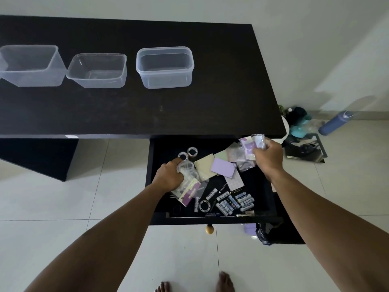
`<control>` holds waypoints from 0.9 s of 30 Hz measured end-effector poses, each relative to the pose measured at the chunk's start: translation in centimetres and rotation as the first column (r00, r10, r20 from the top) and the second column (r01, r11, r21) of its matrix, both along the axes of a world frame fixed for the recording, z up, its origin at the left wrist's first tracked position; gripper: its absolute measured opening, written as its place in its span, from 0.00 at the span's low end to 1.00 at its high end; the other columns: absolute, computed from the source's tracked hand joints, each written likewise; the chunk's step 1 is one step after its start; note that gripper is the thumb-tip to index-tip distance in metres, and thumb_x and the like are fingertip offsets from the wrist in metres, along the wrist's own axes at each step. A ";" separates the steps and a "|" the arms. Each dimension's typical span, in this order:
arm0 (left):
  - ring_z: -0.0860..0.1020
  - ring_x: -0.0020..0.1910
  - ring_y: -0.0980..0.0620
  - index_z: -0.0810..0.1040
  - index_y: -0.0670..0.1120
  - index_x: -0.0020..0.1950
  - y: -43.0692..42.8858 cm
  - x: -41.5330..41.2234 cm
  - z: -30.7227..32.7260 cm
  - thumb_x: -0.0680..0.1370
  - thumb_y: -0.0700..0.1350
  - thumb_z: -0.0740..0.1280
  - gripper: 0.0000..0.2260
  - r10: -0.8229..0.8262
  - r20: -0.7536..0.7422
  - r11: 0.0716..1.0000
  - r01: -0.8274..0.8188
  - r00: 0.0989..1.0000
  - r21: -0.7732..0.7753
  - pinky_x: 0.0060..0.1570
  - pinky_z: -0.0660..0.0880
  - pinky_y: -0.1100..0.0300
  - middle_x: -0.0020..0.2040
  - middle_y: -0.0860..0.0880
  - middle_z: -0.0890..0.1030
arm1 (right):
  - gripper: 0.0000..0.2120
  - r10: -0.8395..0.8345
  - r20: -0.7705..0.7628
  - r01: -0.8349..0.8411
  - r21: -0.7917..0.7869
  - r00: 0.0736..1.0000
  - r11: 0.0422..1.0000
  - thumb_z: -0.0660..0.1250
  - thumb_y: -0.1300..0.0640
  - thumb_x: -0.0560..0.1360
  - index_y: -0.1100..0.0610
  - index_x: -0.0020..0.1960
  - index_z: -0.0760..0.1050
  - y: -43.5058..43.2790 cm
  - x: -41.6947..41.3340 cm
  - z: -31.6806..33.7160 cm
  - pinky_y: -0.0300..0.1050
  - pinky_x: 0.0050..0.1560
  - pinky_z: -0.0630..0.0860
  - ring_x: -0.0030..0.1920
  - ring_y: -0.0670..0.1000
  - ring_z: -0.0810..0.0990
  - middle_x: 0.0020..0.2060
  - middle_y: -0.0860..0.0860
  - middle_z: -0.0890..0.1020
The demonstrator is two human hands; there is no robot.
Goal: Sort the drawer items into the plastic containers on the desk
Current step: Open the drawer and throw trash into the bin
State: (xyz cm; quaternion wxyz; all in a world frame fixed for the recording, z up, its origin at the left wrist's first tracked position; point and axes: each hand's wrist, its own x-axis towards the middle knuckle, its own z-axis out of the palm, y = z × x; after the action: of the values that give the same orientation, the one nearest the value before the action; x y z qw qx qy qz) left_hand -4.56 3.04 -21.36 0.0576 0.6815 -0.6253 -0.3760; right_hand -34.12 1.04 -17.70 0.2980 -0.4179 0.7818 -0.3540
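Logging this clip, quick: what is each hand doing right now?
Left hand: grips clear plastic packets in the drawer.
Right hand: holds small purple-and-clear packets.

Black desk (189,112), clear containers (165,67), lilac notepad (223,168), blue bottle (333,123)

My left hand (168,175), centre frame, grips clear packets (190,172) inside the open drawer (210,220). My right hand (268,153) holds purple-printed packets (250,144) above its far right corner. Batteries (233,202) lie near its front.
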 end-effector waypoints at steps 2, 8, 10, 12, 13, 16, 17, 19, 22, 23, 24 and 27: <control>0.80 0.48 0.40 0.73 0.54 0.71 0.1 0.0 -0.1 0.73 0.39 0.61 0.26 -0.019 0.002 1.000 0.019 1.000 0.018 0.49 0.79 0.51 0.52 0.42 0.82 | 0.04 0.088 0.027 -0.090 0.121 0.996 0.988 0.69 0.67 0.72 0.61 0.40 0.78 0.3 -0.1 0.0 0.48 0.34 0.81 0.35 0.58 0.82 0.36 0.57 0.82; 0.81 0.50 0.40 0.77 0.51 0.64 0.9 0.0 -0.8 0.72 0.39 0.62 0.21 -0.088 0.020 0.994 0.087 0.996 0.072 0.50 0.79 0.50 0.51 0.43 0.83 | 0.11 0.603 0.020 -0.523 0.521 0.797 0.675 0.70 0.66 0.73 0.63 0.56 0.78 2.9 2.3 -1.0 0.41 0.36 0.77 0.41 0.51 0.81 0.47 0.56 0.81; 0.81 0.51 0.41 0.77 0.51 0.62 1.1 0.0 -0.9 0.72 0.39 0.62 0.20 -0.081 0.016 0.994 0.080 0.997 0.079 0.50 0.78 0.51 0.51 0.44 0.83 | 0.15 0.586 -0.112 -0.480 0.462 0.802 0.746 0.72 0.64 0.72 0.62 0.58 0.79 3.6 3.0 -1.8 0.46 0.41 0.81 0.42 0.53 0.81 0.48 0.56 0.81; 0.81 0.50 0.41 0.77 0.51 0.63 1.3 0.1 -0.9 0.72 0.38 0.62 0.21 -0.075 0.006 0.994 0.074 0.997 0.078 0.50 0.78 0.53 0.51 0.44 0.83 | 0.14 0.576 -0.197 -0.454 0.440 0.793 0.775 0.73 0.62 0.72 0.61 0.58 0.81 4.1 3.4 -2.3 0.47 0.43 0.81 0.42 0.54 0.82 0.48 0.56 0.83; 0.81 0.50 0.41 0.77 0.51 0.62 1.4 0.1 -1.0 0.72 0.38 0.62 0.21 -0.071 -0.001 0.995 0.071 0.997 0.071 0.49 0.78 0.53 0.51 0.44 0.83 | 0.15 0.583 -0.205 -0.456 0.445 0.786 0.771 0.73 0.62 0.72 0.59 0.58 0.81 4.4 3.5 -2.5 0.45 0.42 0.79 0.43 0.54 0.82 0.48 0.56 0.83; 0.81 0.51 0.40 0.77 0.51 0.63 1.7 0.2 -1.1 0.71 0.37 0.62 0.21 -0.064 -0.010 0.996 0.065 0.998 0.064 0.48 0.77 0.54 0.51 0.43 0.83 | 0.17 0.602 -0.166 -0.463 0.492 0.781 0.737 0.73 0.62 0.73 0.58 0.61 0.80 5.1 3.5 -2.9 0.44 0.44 0.79 0.44 0.54 0.83 0.50 0.57 0.85; 0.81 0.51 0.40 0.77 0.51 0.63 1.7 0.2 -1.1 0.71 0.37 0.62 0.21 -0.063 -0.013 0.996 0.064 0.998 0.060 0.48 0.76 0.55 0.51 0.43 0.83 | 0.18 0.595 -0.141 -0.462 0.499 0.792 0.733 0.73 0.62 0.73 0.59 0.62 0.79 5.3 3.4 -3.1 0.47 0.45 0.82 0.45 0.55 0.83 0.51 0.58 0.85; 0.80 0.51 0.40 0.77 0.52 0.63 1.8 0.3 -1.2 0.72 0.37 0.62 0.22 -0.052 -0.014 0.997 0.053 0.999 0.057 0.47 0.75 0.56 0.52 0.43 0.83 | 0.22 0.561 -0.077 -0.455 0.500 0.824 0.737 0.73 0.65 0.72 0.59 0.66 0.77 5.7 3.2 -3.4 0.52 0.48 0.84 0.46 0.56 0.85 0.54 0.59 0.84; 0.80 0.50 0.41 0.77 0.52 0.64 1.8 0.6 -1.1 0.71 0.37 0.62 0.23 -0.040 -0.012 0.997 0.040 0.999 0.060 0.47 0.76 0.55 0.51 0.44 0.83 | 0.23 0.538 -0.033 -0.453 0.496 0.842 0.741 0.73 0.66 0.72 0.58 0.67 0.77 6.0 3.0 -3.7 0.51 0.47 0.84 0.43 0.54 0.84 0.53 0.58 0.84; 0.80 0.50 0.42 0.78 0.52 0.64 1.8 0.7 -1.1 0.71 0.36 0.62 0.23 -0.026 -0.013 0.998 0.027 1.000 0.062 0.47 0.77 0.55 0.51 0.44 0.83 | 0.22 0.524 -0.019 -0.451 0.484 0.851 0.750 0.72 0.67 0.73 0.59 0.66 0.77 6.0 3.0 -3.6 0.50 0.47 0.84 0.43 0.53 0.83 0.53 0.58 0.84; 0.81 0.49 0.42 0.78 0.52 0.63 1.7 0.8 -1.1 0.71 0.36 0.62 0.23 -0.004 -0.022 0.998 0.006 1.000 0.068 0.47 0.78 0.55 0.49 0.45 0.83 | 0.21 0.506 -0.004 -0.445 0.471 0.863 0.762 0.72 0.67 0.73 0.60 0.65 0.78 6.0 2.9 -3.4 0.49 0.46 0.83 0.44 0.53 0.82 0.53 0.58 0.84; 0.81 0.46 0.45 0.80 0.53 0.61 1.4 1.0 -0.5 0.70 0.35 0.62 0.22 0.068 -0.063 0.996 -0.063 0.996 0.070 0.45 0.80 0.54 0.46 0.47 0.83 | 0.21 0.453 0.059 -0.430 0.443 0.890 0.787 0.73 0.66 0.72 0.61 0.65 0.77 5.7 2.6 -2.5 0.40 0.36 0.77 0.43 0.51 0.81 0.52 0.57 0.83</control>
State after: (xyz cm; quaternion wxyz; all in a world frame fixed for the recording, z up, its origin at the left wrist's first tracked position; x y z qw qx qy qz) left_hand -3.55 4.41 -21.84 0.0670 0.6906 -0.5872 -0.4169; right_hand -31.48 6.73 -20.21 0.4398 -0.5184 0.7294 -0.0762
